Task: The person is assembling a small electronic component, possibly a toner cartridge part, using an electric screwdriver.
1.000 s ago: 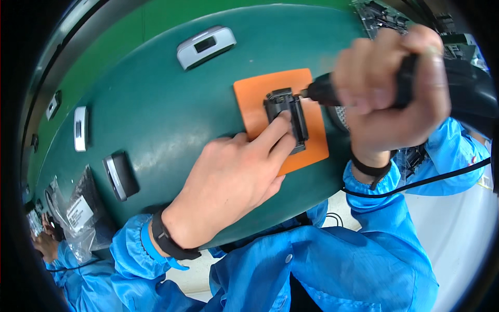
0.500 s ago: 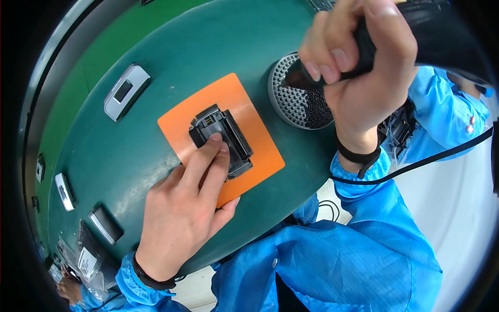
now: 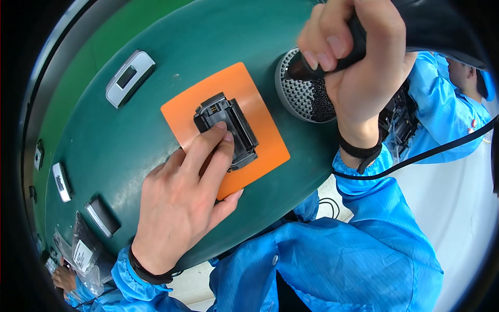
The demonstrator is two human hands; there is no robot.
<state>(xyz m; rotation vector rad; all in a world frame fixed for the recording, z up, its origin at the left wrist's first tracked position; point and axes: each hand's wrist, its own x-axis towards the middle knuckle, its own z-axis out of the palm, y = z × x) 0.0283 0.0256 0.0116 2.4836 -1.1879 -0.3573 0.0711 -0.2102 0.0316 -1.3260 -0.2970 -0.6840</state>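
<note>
My left hand (image 3: 174, 195) lies over the near corner of an orange mat (image 3: 267, 148). Its index and middle fingertips press on a black plastic housing (image 3: 240, 132) in the mat's middle, while the thumb stays at the mat's edge. Wrapped in my right hand (image 3: 371, 78) is a black electric screwdriver (image 3: 305, 68). Its narrow end points left over a round tray (image 3: 292, 101) with a dimpled surface; small dark screws (image 3: 322, 106) gather on the tray's near right side. The screwdriver's very tip cannot be made out.
Silver-grey device covers (image 3: 130, 78) lie along the left of the green table (image 3: 125, 151). A clear bag (image 3: 86, 255) with a label sits at lower left, beside another person's hand (image 3: 63, 278). A black cord (image 3: 416, 164) crosses at right, near a co-worker's blue sleeve (image 3: 442, 114).
The view has shifted slightly. My left fingers remain on the housing. The screwdriver in my right hand is still over the tray, with its narrow end a little higher in the picture.
</note>
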